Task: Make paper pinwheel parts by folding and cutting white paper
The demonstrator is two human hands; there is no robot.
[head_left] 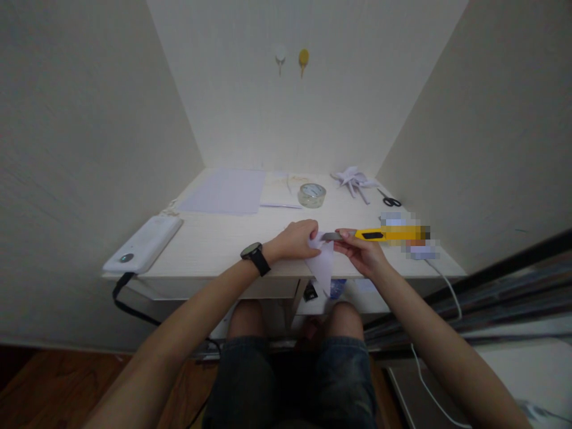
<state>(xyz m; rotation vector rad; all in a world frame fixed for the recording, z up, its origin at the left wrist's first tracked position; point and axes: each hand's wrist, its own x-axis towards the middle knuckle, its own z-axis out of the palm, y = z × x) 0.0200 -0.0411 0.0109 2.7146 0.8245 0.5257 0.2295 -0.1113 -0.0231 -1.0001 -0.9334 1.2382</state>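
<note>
My left hand [295,239], with a black watch on its wrist, pinches a folded piece of white paper [322,265] near the front edge of the desk. The paper hangs down in a pointed shape past that edge. In my right hand [364,253] is a yellow utility knife [373,234], held between thumb and fingers. Its grey blade end points left and meets the top of the paper; whether it cuts in, I cannot tell. A roll of clear tape [311,195] lies on the desk beyond my hands.
On the white desk [214,238] lie a paper sheet [227,190], folded paper pinwheel shapes [353,179], black scissors [392,202] and a white device [143,244] with a black cable. A white cord [449,286] hangs at the right. Walls close in three sides.
</note>
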